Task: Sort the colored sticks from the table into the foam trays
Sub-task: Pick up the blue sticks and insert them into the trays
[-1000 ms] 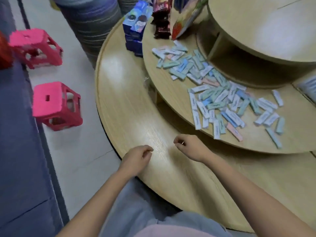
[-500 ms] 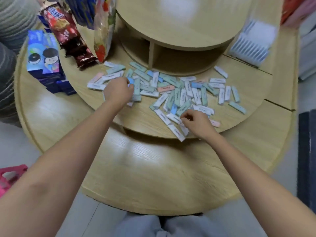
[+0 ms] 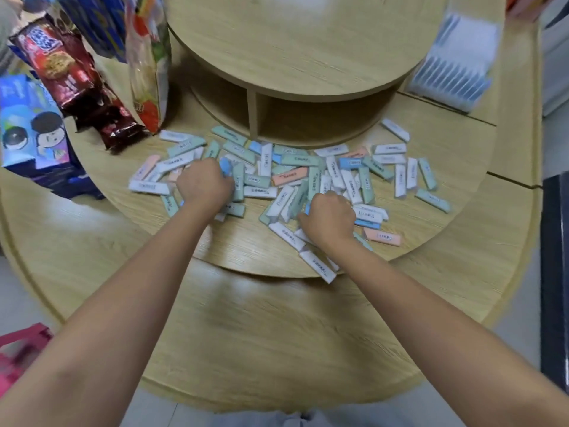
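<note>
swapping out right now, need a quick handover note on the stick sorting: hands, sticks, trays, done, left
Left hand: grips a blue stick among the loose sticks.
Right hand: curled down into them; its hold is hidden.
The loose sticks lie scattered on the middle wooden tier.
Foam trays: stacked at far right, blurred; no sticks visible in them.
Done: nothing sorted that shows. Left: all the loose sticks.

The surface (image 3: 261, 334) is showing pale wood grain with a soft sheen; the sticks (image 3: 289, 176) are looking matt, the snack packets (image 3: 61, 66) glossy.
</note>
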Action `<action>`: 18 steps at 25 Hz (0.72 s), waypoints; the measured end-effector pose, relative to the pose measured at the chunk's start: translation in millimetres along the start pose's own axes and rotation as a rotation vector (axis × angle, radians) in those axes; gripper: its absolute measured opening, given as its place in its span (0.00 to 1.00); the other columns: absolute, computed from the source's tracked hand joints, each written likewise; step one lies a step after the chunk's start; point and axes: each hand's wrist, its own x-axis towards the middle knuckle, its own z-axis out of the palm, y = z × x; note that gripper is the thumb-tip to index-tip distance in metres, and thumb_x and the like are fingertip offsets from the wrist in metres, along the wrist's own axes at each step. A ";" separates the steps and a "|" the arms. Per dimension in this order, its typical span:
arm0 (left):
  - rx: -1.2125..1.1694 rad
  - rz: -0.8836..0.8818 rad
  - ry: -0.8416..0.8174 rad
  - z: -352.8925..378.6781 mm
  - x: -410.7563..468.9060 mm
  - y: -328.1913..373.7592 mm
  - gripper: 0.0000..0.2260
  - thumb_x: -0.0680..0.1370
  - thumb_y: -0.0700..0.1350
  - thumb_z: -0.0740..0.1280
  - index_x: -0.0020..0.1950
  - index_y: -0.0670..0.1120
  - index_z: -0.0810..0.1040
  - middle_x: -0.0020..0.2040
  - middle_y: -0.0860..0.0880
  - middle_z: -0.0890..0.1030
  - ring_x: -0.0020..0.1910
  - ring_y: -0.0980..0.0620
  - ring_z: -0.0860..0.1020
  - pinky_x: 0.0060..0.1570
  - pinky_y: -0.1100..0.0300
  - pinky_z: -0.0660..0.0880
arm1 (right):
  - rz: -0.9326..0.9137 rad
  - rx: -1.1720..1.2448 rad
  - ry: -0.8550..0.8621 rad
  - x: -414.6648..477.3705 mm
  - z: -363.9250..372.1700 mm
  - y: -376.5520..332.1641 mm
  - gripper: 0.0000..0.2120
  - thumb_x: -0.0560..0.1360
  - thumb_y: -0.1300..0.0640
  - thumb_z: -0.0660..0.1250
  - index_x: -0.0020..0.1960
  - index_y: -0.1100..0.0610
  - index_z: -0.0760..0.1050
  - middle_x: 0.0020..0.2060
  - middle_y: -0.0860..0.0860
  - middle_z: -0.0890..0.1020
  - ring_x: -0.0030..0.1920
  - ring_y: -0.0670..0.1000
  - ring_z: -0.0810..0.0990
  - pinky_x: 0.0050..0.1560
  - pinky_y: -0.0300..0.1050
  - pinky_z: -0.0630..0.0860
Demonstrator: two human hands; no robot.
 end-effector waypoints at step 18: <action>-0.904 0.105 -0.132 2.9 -99.8 -27.5 0.09 0.75 0.41 0.70 0.52 0.51 0.79 0.46 0.51 0.79 0.40 0.57 0.76 0.42 0.67 0.74 | 0.177 0.311 -0.026 12.7 -6.8 -4.2 0.04 0.72 0.60 0.65 0.46 0.58 0.74 0.41 0.54 0.78 0.40 0.55 0.75 0.34 0.44 0.67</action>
